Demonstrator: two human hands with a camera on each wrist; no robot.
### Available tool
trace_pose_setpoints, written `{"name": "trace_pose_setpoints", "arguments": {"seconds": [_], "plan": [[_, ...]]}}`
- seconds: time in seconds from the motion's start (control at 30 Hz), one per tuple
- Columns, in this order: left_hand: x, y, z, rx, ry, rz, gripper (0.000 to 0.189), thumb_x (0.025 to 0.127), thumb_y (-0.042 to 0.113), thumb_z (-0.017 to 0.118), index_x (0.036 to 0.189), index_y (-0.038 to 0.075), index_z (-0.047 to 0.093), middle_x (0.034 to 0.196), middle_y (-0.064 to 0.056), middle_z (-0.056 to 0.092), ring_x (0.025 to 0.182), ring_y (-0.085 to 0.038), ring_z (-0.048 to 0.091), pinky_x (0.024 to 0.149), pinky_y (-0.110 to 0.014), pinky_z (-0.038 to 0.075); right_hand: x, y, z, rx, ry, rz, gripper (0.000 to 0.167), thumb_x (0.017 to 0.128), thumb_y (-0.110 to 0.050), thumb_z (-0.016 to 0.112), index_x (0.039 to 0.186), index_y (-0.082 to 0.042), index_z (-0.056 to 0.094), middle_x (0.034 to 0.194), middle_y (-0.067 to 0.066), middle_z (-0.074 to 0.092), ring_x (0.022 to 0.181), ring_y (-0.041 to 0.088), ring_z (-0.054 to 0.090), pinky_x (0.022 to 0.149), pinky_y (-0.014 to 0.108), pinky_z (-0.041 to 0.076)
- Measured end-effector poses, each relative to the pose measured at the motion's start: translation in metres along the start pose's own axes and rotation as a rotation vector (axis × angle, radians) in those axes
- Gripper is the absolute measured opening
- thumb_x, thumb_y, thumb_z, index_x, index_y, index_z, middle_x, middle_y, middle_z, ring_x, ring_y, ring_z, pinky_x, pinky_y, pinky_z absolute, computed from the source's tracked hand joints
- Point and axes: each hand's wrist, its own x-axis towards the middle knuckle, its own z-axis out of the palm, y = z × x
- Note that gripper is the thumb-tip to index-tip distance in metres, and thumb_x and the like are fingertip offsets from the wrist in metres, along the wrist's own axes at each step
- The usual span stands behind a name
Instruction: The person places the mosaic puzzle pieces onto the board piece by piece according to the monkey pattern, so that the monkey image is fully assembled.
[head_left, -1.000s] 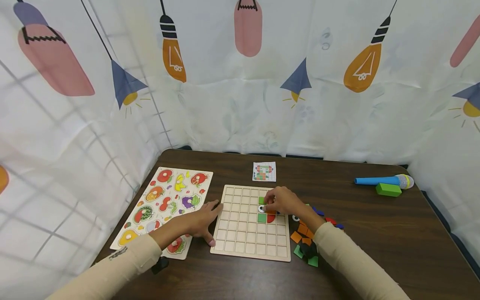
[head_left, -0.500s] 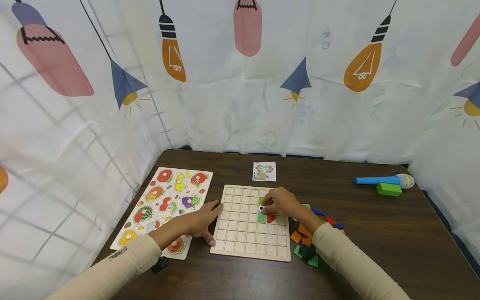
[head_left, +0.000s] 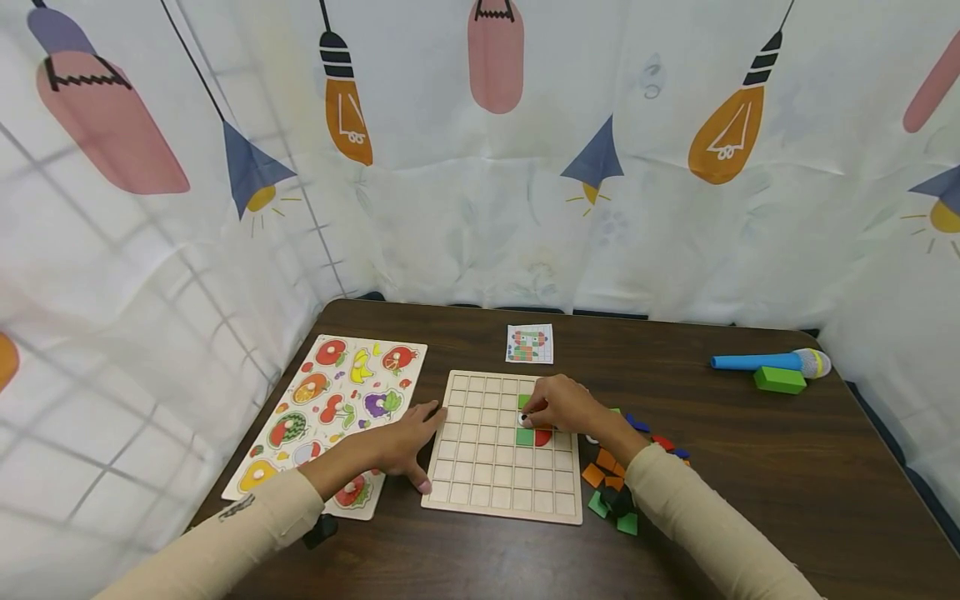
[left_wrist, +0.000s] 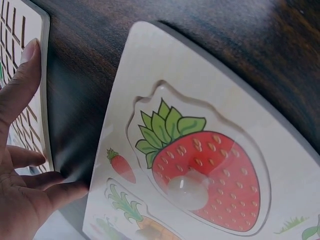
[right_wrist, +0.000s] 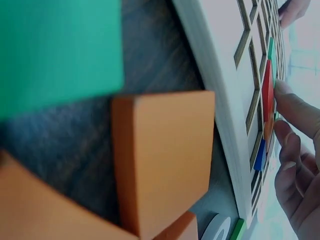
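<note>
A pale wooden grid board (head_left: 487, 475) lies at the middle of the table. My left hand (head_left: 405, 437) rests along its left edge, fingers spread, thumb at the near corner. Over the board's upper right squares, my right hand (head_left: 564, 406) pinches a white eye tile (head_left: 522, 420), partly covered by its fingertips. Directly below that tile is a green tile (head_left: 524, 437), with a red piece (head_left: 543, 438) to its right; another green tile (head_left: 522, 402) sits above. The right wrist view also shows a blue piece (right_wrist: 260, 155) set in the grid near the right fingers.
Loose orange tiles (head_left: 592, 475), green tiles (head_left: 627, 523) and other pieces lie right of the board, partly under the right forearm. A fruit puzzle board (head_left: 288, 400) is at left. Behind stands a pattern card (head_left: 529, 343); a toy microphone (head_left: 757, 362) and green block (head_left: 780, 380) lie far right.
My right fingers have shifted slightly left and now cover more of the eye tile. The left hand and the board have stayed in place.
</note>
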Motion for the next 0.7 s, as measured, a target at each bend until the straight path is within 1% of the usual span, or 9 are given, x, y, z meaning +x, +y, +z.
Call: {"name": "trace_pose_setpoints", "arguments": {"seconds": [0.1, 0.2, 0.37, 0.47, 0.6, 0.7], "plan": [[0.000, 0.000, 0.000, 0.009, 0.002, 0.009, 0.121, 0.069, 0.037, 0.092, 0.158, 0.000, 0.020, 0.164, -0.026, 0.014, 0.153, -0.046, 0.013, 0.118, -0.057, 0.028, 0.001, 0.003, -0.001, -0.014, -0.013, -0.038, 0.016, 0.088, -0.028, 0.078, 0.099, -0.018, 0.083, 0.087, -0.010, 0.063, 0.078, 0.004, 0.057, 0.064, 0.024, 0.046], [-0.001, 0.000, 0.000, 0.005, 0.001, 0.005, 0.121, 0.069, 0.037, 0.092, 0.158, 0.000, 0.020, 0.164, -0.026, 0.014, 0.153, -0.045, 0.013, 0.118, -0.057, 0.028, 0.002, 0.005, -0.001, -0.024, -0.025, -0.065, 0.016, 0.088, -0.029, 0.078, 0.099, -0.019, 0.083, 0.088, -0.009, 0.063, 0.079, 0.004, 0.057, 0.064, 0.023, 0.046], [-0.002, 0.002, -0.001, -0.005, -0.003, -0.005, 0.120, 0.069, 0.035, 0.092, 0.158, 0.000, 0.020, 0.165, -0.026, 0.014, 0.153, -0.045, 0.013, 0.118, -0.057, 0.029, 0.002, 0.007, -0.002, -0.030, -0.049, -0.078, 0.017, 0.089, -0.030, 0.076, 0.101, -0.020, 0.082, 0.091, -0.010, 0.063, 0.081, 0.005, 0.056, 0.066, 0.024, 0.046], [-0.003, 0.003, -0.001, -0.006, -0.006, -0.010, 0.120, 0.069, 0.035, 0.092, 0.158, 0.000, 0.020, 0.165, -0.025, 0.014, 0.153, -0.045, 0.013, 0.118, -0.057, 0.029, 0.003, 0.008, -0.003, -0.035, -0.052, -0.093, 0.020, 0.090, -0.031, 0.076, 0.104, -0.018, 0.082, 0.091, -0.010, 0.063, 0.080, 0.004, 0.055, 0.064, 0.023, 0.044], [-0.002, 0.003, -0.001, -0.002, -0.007, -0.009, 0.120, 0.070, 0.036, 0.092, 0.159, 0.001, 0.020, 0.165, -0.025, 0.013, 0.153, -0.044, 0.013, 0.118, -0.057, 0.029, 0.003, 0.010, -0.006, -0.040, -0.013, -0.132, 0.025, 0.089, -0.032, 0.077, 0.107, -0.015, 0.080, 0.085, -0.008, 0.061, 0.074, 0.006, 0.051, 0.061, 0.022, 0.041], [-0.002, 0.003, -0.001, 0.002, -0.007, -0.008, 0.120, 0.069, 0.036, 0.092, 0.159, 0.001, 0.020, 0.165, -0.025, 0.013, 0.153, -0.044, 0.013, 0.118, -0.057, 0.029, 0.001, 0.014, -0.011, -0.017, 0.024, -0.120, 0.027, 0.090, -0.032, 0.076, 0.110, -0.014, 0.079, 0.087, -0.007, 0.064, 0.073, 0.007, 0.051, 0.062, 0.022, 0.043]]}}
